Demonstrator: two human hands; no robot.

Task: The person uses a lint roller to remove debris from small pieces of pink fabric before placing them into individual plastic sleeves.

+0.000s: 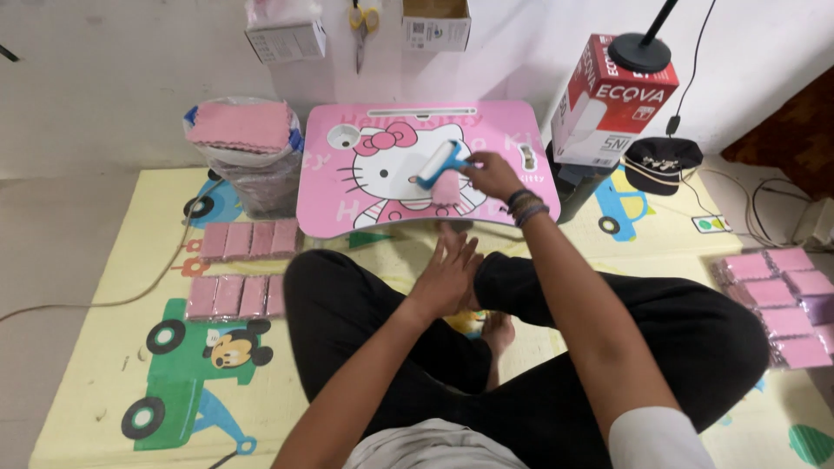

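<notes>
My right hand [493,174] grips the blue handle of a lint roller [440,164] over the pink cartoon lap table [347,200]. The roller sits on a small pink cloth piece [446,188] lying on the tabletop. My left hand [449,269] hovers open, fingers spread, just below the table's near edge, above my crossed legs in black trousers. It holds nothing.
Rows of pink cloth pieces [248,240] lie on the yellow cartoon play mat [104,347] at left; more packed ones [786,304] are at right. A bag topped with pink cloths [243,130] stands back left. A red-and-white box [608,100], black lamp base [640,52] and black cap [662,161] are back right.
</notes>
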